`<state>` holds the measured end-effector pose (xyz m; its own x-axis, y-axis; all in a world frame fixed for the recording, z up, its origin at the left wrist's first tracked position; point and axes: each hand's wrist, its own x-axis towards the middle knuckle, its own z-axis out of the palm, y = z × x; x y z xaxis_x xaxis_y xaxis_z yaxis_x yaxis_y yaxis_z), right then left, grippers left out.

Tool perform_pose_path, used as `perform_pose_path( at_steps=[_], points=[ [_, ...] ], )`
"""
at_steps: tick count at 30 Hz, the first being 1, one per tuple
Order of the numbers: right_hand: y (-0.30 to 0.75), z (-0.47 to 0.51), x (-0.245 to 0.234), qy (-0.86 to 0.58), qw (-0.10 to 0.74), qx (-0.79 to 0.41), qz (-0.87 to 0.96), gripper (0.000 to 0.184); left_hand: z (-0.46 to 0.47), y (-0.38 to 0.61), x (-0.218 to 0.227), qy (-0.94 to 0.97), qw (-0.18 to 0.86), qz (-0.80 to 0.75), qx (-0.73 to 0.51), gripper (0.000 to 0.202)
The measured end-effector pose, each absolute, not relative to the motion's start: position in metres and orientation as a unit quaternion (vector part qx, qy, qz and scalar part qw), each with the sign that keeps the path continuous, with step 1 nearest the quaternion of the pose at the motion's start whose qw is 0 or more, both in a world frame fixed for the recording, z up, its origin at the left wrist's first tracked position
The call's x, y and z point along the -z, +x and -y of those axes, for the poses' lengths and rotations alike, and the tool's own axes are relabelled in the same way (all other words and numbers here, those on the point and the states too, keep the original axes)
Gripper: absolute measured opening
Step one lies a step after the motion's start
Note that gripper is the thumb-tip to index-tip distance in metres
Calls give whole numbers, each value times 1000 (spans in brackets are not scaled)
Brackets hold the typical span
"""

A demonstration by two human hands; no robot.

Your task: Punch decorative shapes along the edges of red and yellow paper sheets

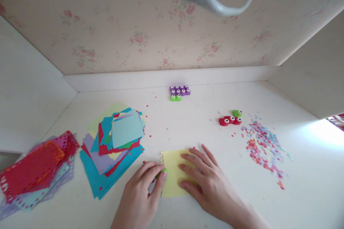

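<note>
At the far left of the desk [201,130] lies a heap of punched sheets [34,171] in red, orange, pale blue and lilac. Next comes a loose stack of coloured paper [127,128], pale blue on top. The left hand [142,190] pinches a green punch [165,174] between thumb and fingers at the left edge of a yellow sheet [172,182]; small cut-outs already show along that edge, above the punch. Behind stand purple punches [180,90] and two green ones. The right hand [208,177] lies spread on the sheet's right part, grasping nothing, seemingly steadying it. Further right are red punches [229,120], another green one and scattered confetti [264,139].

The step in hand looks like edge punching; another cut would call for shifting the punch along, sheet held flat, then squeezing.
</note>
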<state>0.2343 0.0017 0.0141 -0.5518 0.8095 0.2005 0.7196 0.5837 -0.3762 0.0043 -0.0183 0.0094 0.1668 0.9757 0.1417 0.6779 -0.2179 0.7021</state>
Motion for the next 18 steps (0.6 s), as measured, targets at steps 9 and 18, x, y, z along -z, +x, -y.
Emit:
perform_pose_path(
  at_steps=[9, 18],
  points=[
    [234, 0, -17, -448, 191, -157, 859, 26, 3, 6, -23, 724, 291, -571, -254, 18],
    [233, 1, -9, -438, 191, -157, 865, 27, -20, 7, -34, 732, 346, -575, -118, 17]
  ],
)
